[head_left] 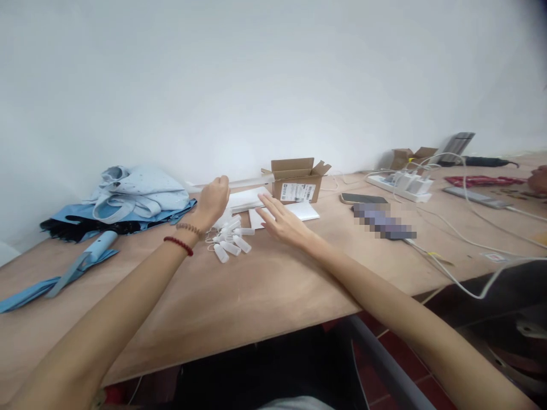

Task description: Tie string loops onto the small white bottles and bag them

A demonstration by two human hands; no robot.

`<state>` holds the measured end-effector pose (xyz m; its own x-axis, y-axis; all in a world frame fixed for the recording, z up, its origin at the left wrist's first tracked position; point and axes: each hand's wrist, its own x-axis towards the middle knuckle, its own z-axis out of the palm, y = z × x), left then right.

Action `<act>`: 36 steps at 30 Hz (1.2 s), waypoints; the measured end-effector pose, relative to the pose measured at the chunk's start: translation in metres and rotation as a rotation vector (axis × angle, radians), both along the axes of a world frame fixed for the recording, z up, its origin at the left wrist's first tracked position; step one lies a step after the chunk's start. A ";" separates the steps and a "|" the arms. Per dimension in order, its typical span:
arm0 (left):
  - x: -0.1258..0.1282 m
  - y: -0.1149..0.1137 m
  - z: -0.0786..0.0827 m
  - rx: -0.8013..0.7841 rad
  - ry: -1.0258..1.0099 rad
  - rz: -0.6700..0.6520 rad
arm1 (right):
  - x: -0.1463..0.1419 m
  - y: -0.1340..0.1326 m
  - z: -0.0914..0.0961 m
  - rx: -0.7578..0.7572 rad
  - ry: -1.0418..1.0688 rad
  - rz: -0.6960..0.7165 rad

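Note:
My left hand (213, 200) is closed above the back of the table, its fingers curled together at the top; what they hold, if anything, is hidden. My right hand (282, 221) is open, palm down with the fingers apart, over the edge of white sheets or flat white packs (247, 198). Another flat white piece (305, 212) lies partly behind that hand. Just below my left hand sits a loose cluster of small translucent white bottle-shaped pieces (231, 248) with thin loops. A long translucent strip (252, 181) runs behind both hands.
An open cardboard box (296, 185) with a label stands against the wall. Folded blue cloth (137, 196) and a blue umbrella-like bundle (92, 247) lie left. To the right are phones (364, 199), a power strip (401, 187) and trailing white cables (461, 285). Someone else's hand (537, 180) shows far right.

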<state>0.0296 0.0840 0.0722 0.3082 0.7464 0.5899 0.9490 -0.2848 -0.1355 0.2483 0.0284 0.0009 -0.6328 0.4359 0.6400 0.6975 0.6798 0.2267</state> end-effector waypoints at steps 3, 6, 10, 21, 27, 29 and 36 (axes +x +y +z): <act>-0.001 -0.034 -0.018 0.025 -0.040 -0.088 | -0.019 -0.018 0.004 0.080 -0.034 0.011; 0.005 -0.059 -0.039 0.058 -0.114 -0.219 | -0.032 -0.026 0.002 0.118 0.022 -0.085; 0.017 -0.076 -0.062 0.040 -0.186 -0.393 | -0.031 -0.020 -0.005 0.082 0.104 -0.246; -0.010 -0.073 -0.054 0.114 -0.623 -0.268 | -0.007 -0.001 -0.010 -0.135 0.044 -0.308; -0.034 -0.050 -0.045 -0.461 -1.456 -0.200 | -0.013 -0.009 -0.010 -0.129 0.012 -0.214; -0.034 -0.051 -0.044 -0.678 -1.598 -0.283 | -0.015 -0.012 -0.010 -0.116 -0.011 -0.209; -0.016 -0.071 -0.046 -0.912 -1.526 -0.528 | -0.021 -0.030 -0.004 -0.125 -0.117 -0.119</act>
